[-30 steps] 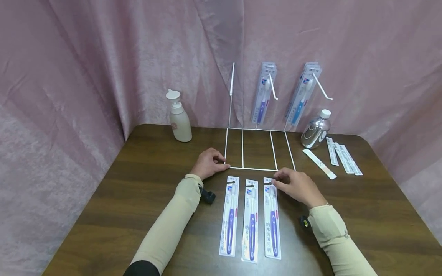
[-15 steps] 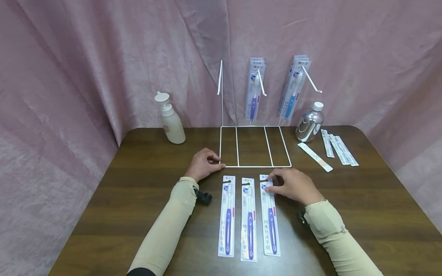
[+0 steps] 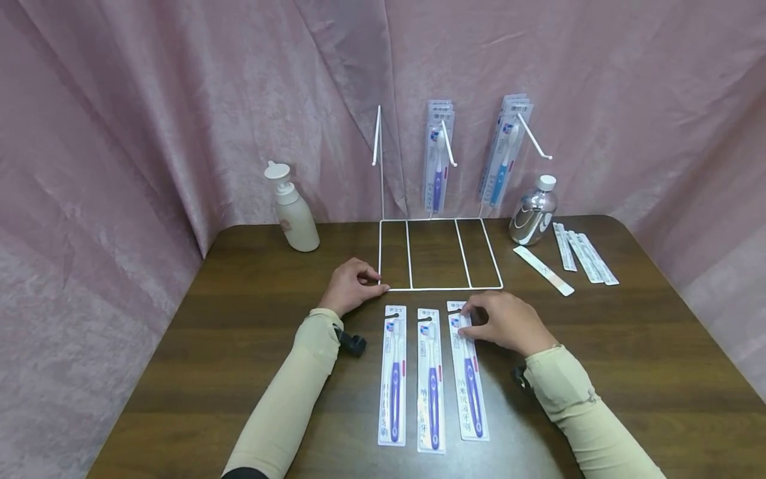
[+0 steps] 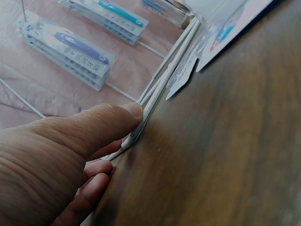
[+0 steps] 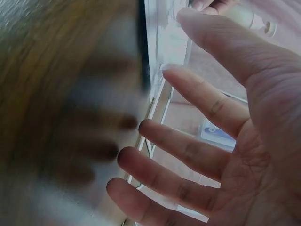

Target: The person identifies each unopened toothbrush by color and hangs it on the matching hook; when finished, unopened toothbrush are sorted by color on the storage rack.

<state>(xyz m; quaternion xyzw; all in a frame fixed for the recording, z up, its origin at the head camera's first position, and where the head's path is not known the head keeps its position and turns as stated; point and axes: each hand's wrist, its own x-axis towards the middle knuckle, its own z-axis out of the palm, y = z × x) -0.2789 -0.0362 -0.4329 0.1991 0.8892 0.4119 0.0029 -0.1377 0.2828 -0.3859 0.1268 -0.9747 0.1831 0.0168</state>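
Observation:
My left hand (image 3: 354,286) pinches the front left corner of a white wire display rack (image 3: 443,289); in the left wrist view the thumb (image 4: 131,110) lies on the wire. Three packaged toothbrushes with purple handles lie in a row before the rack. With thumb and index finger, my right hand (image 3: 509,322) pinches the upper part of the right toothbrush pack (image 3: 469,392), its other fingers spread in the right wrist view. To its left lie the middle toothbrush pack (image 3: 432,399) and the left toothbrush pack (image 3: 392,399), both flat on the table.
Purple toothbrush packs (image 3: 437,173) hang on the rack's middle hook and blue toothbrush packs (image 3: 501,159) on its right hook; the left hook (image 3: 377,136) is bare. A pump bottle (image 3: 297,223) stands left, a silver bottle (image 3: 531,216) right, beside several paper strips (image 3: 543,271).
My right thumb and index finger have closed on the right toothbrush pack, which has turned slightly. The left hand stays at the rack's corner. The head view has shifted a little.

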